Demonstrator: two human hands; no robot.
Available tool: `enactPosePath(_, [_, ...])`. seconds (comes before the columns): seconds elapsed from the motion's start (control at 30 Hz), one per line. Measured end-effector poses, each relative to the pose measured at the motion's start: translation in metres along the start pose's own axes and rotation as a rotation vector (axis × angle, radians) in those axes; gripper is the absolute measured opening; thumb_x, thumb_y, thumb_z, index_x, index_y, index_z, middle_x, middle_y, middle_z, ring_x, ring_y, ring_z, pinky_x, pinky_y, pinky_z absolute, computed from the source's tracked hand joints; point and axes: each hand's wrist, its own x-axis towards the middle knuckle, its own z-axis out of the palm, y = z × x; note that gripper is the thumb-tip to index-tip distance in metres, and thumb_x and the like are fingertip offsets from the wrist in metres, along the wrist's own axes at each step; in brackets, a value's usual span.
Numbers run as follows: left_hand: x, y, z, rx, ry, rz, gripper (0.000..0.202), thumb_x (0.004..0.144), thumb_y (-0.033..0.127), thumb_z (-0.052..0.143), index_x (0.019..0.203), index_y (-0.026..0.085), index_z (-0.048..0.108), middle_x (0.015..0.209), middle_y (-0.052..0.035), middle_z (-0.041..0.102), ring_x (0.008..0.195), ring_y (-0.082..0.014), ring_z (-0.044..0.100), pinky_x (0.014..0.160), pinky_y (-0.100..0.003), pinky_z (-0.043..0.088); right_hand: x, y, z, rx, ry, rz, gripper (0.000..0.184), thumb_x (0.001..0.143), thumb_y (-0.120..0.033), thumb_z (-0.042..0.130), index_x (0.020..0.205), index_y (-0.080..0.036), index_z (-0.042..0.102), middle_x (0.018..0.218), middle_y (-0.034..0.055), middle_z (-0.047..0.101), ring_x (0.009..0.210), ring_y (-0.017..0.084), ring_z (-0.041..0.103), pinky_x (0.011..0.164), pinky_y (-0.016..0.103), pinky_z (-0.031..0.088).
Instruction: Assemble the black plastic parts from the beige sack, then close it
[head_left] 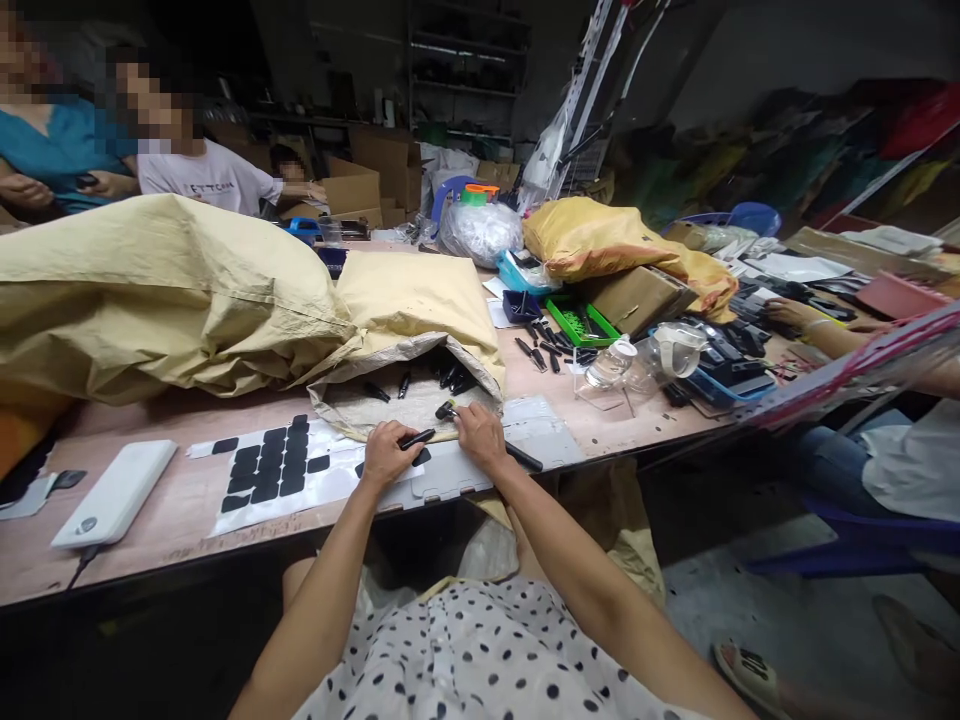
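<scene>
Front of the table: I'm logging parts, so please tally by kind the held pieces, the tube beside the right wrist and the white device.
Black stick, left hand: 1
Dark piece, right hand: 1
Black tube: 1
White device: 1
Total: 4

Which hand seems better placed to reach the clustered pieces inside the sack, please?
Probably the right hand: its fingertips, at the sack mouth, are nearer the pieces. The left hand sits farther off; both hold something.

Over there, a slim black cylinder (418, 438) is being held aslant, free end pointing toward two o'clock; at its one o'clock, a short yellow-marked black piece (444, 410) is being held.
</scene>
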Motion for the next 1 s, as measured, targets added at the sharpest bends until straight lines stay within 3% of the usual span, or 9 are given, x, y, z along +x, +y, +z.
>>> enactPosePath(0.23, [0.002,0.002,0.001,-0.005,-0.016,-0.028,0.013,0.076,0.031,0.073,0.085,0.025,0.081,0.081,-0.0033,0.072,0.086,-0.0220,0.062,0.086,-0.036,0.046,-0.021,-0.022,-0.006,0.197,0.083,-0.026,0.031,0.103,-0.025,0.043,0.117,-0.023,0.070,0.096,0.0061,0.068,0.088,0.017,0.062,0.077,0.024,0.047])
enactPosePath(0.47, [0.005,-0.001,-0.001,-0.019,-0.065,-0.015,0.011,0.077,0.030,0.073,0.083,0.027,0.082,0.077,-0.0023,0.069,0.084,-0.0203,0.060,0.082,-0.033,0.045,-0.031,-0.040,-0.009,0.179,0.071,-0.107,0.028,0.103,-0.027,0.046,0.116,-0.024,0.070,0.094,0.0052,0.067,0.087,0.017,0.062,0.076,0.023,0.046])
enactPosePath(0.63, [0.005,-0.003,0.000,-0.007,-0.063,0.007,0.012,0.079,0.032,0.071,0.082,0.027,0.082,0.073,-0.0019,0.067,0.080,-0.0192,0.059,0.081,-0.033,0.044,-0.032,-0.039,-0.008,0.148,0.002,-0.127,0.025,0.101,-0.026,0.048,0.110,-0.024,0.071,0.090,0.0045,0.067,0.085,0.016,0.062,0.072,0.023,0.045])
enactPosePath(0.8, [0.005,-0.006,0.002,-0.041,-0.041,0.016,0.016,0.077,0.032,0.073,0.090,0.028,0.083,0.077,-0.0026,0.069,0.082,-0.0200,0.059,0.082,-0.034,0.045,-0.028,-0.033,-0.006,0.169,0.075,-0.051,0.030,0.104,-0.028,0.043,0.115,-0.024,0.070,0.094,0.0053,0.067,0.086,0.016,0.062,0.073,0.023,0.045])
enactPosePath(1.0, [0.005,-0.006,0.004,-0.044,-0.023,0.014,0.014,0.076,0.029,0.073,0.086,0.026,0.082,0.074,-0.0022,0.068,0.081,-0.0201,0.061,0.081,-0.034,0.046,-0.025,-0.026,0.000,0.151,0.028,-0.042,0.027,0.102,-0.027,0.046,0.111,-0.025,0.071,0.094,0.0049,0.068,0.086,0.017,0.063,0.072,0.023,0.045])
